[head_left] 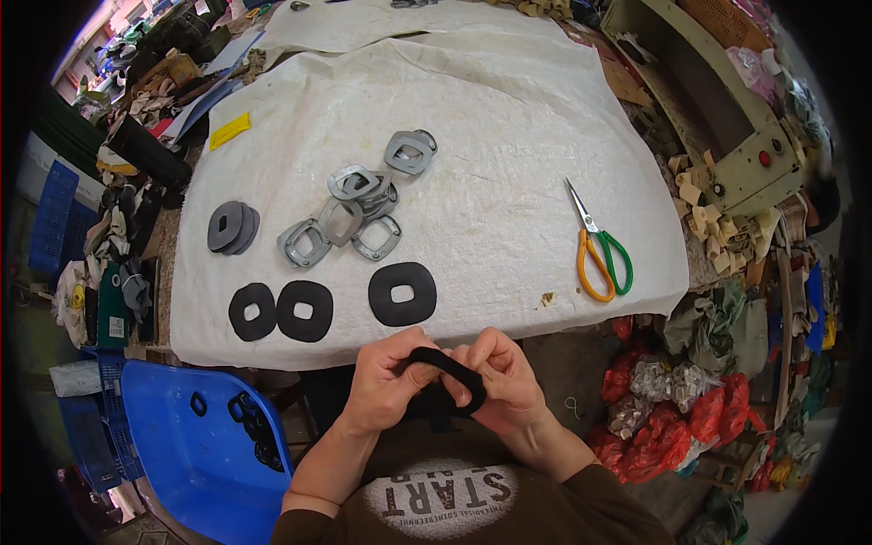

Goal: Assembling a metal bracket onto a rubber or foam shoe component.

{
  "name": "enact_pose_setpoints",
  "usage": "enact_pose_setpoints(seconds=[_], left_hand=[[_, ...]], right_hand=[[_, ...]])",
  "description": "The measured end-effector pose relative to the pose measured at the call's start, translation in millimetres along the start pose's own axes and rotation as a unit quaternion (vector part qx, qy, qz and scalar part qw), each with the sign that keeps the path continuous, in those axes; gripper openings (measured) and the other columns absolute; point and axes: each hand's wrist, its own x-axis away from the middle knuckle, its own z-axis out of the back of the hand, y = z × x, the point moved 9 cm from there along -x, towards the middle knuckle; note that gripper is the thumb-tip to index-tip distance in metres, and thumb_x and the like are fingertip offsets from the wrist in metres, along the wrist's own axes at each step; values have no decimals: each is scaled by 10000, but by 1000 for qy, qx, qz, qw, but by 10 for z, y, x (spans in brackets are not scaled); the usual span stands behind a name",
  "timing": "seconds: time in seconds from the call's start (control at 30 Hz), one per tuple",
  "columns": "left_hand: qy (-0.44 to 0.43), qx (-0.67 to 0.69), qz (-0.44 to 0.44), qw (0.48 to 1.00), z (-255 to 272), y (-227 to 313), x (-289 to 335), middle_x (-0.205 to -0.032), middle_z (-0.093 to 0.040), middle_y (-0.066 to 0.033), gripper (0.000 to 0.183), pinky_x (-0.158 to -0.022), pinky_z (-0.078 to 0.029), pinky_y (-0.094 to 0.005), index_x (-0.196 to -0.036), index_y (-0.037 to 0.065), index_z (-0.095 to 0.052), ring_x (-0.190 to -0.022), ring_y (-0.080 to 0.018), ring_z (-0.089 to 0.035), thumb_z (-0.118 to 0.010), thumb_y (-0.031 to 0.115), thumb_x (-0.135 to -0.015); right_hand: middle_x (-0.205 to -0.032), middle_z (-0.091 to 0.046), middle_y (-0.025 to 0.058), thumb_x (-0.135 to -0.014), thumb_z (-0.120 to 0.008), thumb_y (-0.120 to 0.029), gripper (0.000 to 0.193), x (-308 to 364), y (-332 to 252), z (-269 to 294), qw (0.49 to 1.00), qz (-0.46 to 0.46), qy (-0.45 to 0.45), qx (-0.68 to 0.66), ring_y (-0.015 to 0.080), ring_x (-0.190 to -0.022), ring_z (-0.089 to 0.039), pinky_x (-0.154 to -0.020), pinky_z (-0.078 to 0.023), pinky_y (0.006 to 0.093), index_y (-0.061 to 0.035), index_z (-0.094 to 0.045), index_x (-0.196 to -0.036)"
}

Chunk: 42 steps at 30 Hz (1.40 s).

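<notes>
Both hands grasp a black, soft-looking ring in front of the table

Head view: The left hand point(377, 386) and right hand point(510, 386) hold a black, matt ring with a thick, bent rim point(454, 366) between them, just beyond the near edge of a white woven sheet point(509, 182). Both grips are closed on it: the left thumb reaches into the opening, and the right fingers pinch the opposite side. The ring is tilted and curves out of flat.

It looks light, pliable and not fragile, probably foam or fabric, so it should bend readily and slip little. The rim seems the best hold, thumb inside and fingers outside, on opposite sides; hard pulling might stretch it.

Nearest to the hands on the sheet lies a black rounded-square pad with a square hole point(380, 295). Left of it are two similar black pads point(304, 332), side by side. Beyond lie grey, hard-looking open frames point(342, 238); to the right, scissors with orange and green handles point(622, 263). A blue plastic tub point(173, 454) at lower left holds small black rings point(263, 454).
</notes>
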Motion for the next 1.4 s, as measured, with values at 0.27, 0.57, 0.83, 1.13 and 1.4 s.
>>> enact_pose_setpoints(seconds=[0.27,0.57,0.83,1.13,1.4], left_hand=[[-4,0,46,999,83,-80,-20,-689,-509,16,178,-519,-336,-172,-829,-1,-585,-586,-41,-428,-593,176,-838],[24,-54,84,995,142,-74,-58,-704,-543,17,171,-542,-357,-174,-832,-6,-580,-634,-31,-458,-596,164,-831],[4,-90,-49,995,135,-2,-41,-637,-496,-23,212,-522,-336,-230,-763,-20,-577,-590,-94,-435,-621,184,-803],[-35,-161,-114,980,13,143,-65,-617,-507,-50,187,-507,-325,-253,-771,-8,-605,-559,-137,-425,-632,176,-789],[-48,-165,-46,984,60,52,-64,-594,-483,-31,181,-503,-326,-250,-786,12,-615,-558,-128,-425,-635,192,-788]], right_hand=[[-806,-572,152,-880,-483,-334,352,-70,-25,270,991,-59,79,95,206,-737,-569,-673,-457,315,1,-485,-989],[-793,-568,144,-867,-539,-197,193,-96,-108,364,979,-52,54,189,201,-744,-557,-694,-450,315,-34,-456,-804],[-722,-546,102,-857,-545,-181,185,5,31,298,993,-43,94,63,182,-728,-478,-702,-393,320,-61,-442,-761],[-715,-523,75,-773,-630,-119,166,79,148,202,987,-94,104,-73,172,-693,-477,-641,-386,276,-42,-502,-846],[-759,-559,106,-861,-543,-183,156,30,109,319,990,-123,68,14,190,-715,-530,-690,-404,314,-31,-514,-879]])
